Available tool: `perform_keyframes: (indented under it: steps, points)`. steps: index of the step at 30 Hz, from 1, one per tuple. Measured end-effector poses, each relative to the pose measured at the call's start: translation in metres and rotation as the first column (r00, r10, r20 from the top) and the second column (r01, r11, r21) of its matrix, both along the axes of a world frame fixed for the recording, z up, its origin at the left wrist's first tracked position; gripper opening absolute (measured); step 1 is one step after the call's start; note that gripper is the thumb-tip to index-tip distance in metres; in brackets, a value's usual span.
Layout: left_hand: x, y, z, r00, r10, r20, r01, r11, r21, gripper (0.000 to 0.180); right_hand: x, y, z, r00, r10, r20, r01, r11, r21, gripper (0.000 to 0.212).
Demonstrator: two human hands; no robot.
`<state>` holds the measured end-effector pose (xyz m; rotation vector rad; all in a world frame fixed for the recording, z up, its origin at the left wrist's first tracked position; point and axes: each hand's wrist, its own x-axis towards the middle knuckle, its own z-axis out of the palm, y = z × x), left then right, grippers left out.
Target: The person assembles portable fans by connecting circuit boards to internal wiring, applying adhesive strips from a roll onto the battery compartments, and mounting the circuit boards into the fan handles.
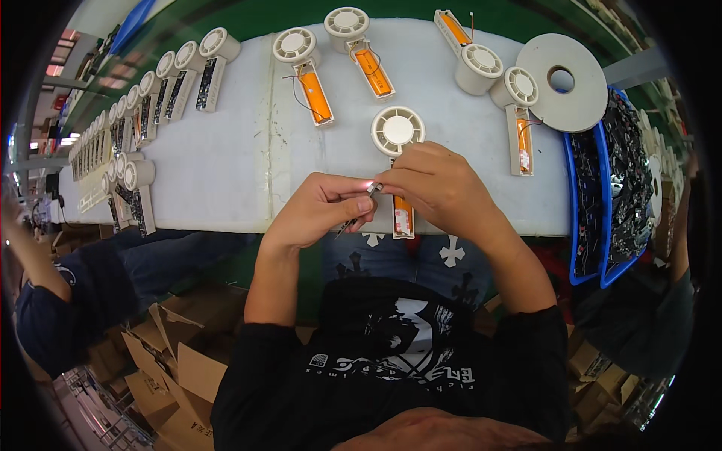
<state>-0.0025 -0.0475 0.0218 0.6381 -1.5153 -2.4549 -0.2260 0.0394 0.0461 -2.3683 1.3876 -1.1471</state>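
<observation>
Between my hands is a small dark circuit board (350,222), with a bright spot at its upper end. My left hand (316,210) grips the board in thumb and fingers. At that upper end, my right hand (440,184) pinches with its fingertips; what exactly it holds there is too small to make out. Just beyond and partly under my right hand lies a white handheld fan (397,131) with a round slotted head. In its open handle sits an orange battery (404,218), partly hidden by my hand.
More fans with orange batteries, such as one fan (295,46), lie farther back. Rows of fans with dark boards (174,95) line the left. At right are a white roll (561,79) and blue bins (604,203) of dark parts. Cardboard boxes (180,376) and another person's arm (34,259) are at left.
</observation>
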Motion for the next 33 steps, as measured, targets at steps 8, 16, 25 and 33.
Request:
perform_keyframes:
  steps: [8, 16, 25, 33]
  points:
    - [-0.003, 0.017, -0.003, 0.966, 0.26, 0.013, -0.26, 0.961, 0.089, 0.032, 0.009, 0.027, 0.005, 0.946, -0.301, 0.121, 0.292, 0.952, 0.09, 0.037]
    - [-0.007, 0.017, 0.001, 0.969, 0.246, 0.02, -0.247, 0.966, 0.079, 0.038, -0.001, 0.038, -0.011, 0.944, -0.149, 0.296, 0.08, 0.97, 0.231, 0.032]
    - [-0.007, 0.02, -0.006, 0.961, 0.276, -0.018, -0.273, 0.958, 0.084, 0.033, 0.016, 0.017, -0.009, 0.893, -0.234, 0.385, 0.198, 0.971, 0.132, 0.028]
    - [-0.012, 0.025, -0.003, 0.942, 0.335, -0.019, -0.334, 0.941, 0.055, 0.035, 0.029, 0.006, -0.006, 0.958, -0.278, 0.072, 0.286, 0.944, -0.162, 0.026]
